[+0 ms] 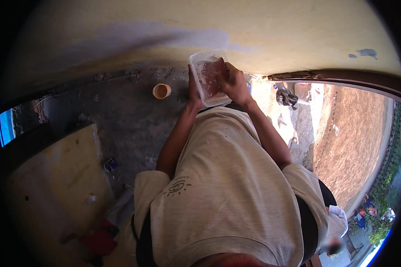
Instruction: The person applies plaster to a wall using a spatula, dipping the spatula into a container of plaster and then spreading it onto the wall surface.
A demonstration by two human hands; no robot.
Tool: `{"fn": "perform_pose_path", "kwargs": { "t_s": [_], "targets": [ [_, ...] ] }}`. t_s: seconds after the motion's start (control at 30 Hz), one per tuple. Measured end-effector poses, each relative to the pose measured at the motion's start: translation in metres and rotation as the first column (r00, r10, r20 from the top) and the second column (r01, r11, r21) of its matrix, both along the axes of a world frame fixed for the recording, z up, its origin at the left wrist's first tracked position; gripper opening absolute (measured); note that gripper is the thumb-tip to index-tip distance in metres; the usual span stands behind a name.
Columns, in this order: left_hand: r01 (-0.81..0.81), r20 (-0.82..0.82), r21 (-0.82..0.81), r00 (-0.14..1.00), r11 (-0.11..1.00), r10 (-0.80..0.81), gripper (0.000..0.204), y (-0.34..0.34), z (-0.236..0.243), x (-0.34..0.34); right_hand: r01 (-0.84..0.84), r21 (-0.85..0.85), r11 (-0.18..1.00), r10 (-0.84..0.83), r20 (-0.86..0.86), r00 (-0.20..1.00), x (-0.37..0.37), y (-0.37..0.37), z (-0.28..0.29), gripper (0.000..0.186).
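A clear, rectangular plastic tub (198, 71) with whitish smears is held up in front of me, close to the wall. My left hand (194, 92) grips its left side, with most of the fingers hidden behind it. My right hand (237, 86) is at the tub's right side, its fingers curled in over the opening. Under those fingers is a reddish-brown patch (210, 73) speckled with white; whether it is a flat tool or material in the tub, I cannot tell. Anything pinched by the right hand is hidden.
The yellowish wall (289, 40) ahead carries a pale grey-purple smear (160, 38). A cream-coloured cup (161, 91) stands on the dark floor, left of the tub. A yellowish board (62, 164) is at the left. Right, a doorway opens onto sunlit ground with a black plastic bag (286, 98); a person (336, 227) is behind.
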State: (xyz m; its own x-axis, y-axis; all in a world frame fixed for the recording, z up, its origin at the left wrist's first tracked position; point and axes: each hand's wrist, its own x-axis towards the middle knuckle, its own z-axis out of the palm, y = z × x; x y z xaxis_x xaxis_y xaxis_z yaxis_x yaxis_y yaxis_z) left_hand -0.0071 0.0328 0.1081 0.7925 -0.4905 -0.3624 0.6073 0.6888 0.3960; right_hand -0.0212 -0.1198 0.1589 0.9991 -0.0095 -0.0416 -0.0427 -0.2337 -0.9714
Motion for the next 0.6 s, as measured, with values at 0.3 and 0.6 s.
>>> {"fn": "perform_pose_path", "kwargs": {
  "t_s": [0.3, 0.6],
  "targets": [
    [0.062, -0.007, -0.115, 0.998, 0.991, -0.063, 0.091, -0.002, 0.004, 0.002, -0.016, 0.407, 0.914, 0.124, -0.242, 0.962, -0.006, -0.022, -0.008, 0.029],
    [-0.146, -0.028, 0.092, 0.988, 0.985, 0.149, 0.059, 0.017, -0.017, 0.005, 0.352, 0.815, 0.460, -0.089, -0.352, 0.932, -0.024, -0.040, -0.043, 0.023]
  ]
}}
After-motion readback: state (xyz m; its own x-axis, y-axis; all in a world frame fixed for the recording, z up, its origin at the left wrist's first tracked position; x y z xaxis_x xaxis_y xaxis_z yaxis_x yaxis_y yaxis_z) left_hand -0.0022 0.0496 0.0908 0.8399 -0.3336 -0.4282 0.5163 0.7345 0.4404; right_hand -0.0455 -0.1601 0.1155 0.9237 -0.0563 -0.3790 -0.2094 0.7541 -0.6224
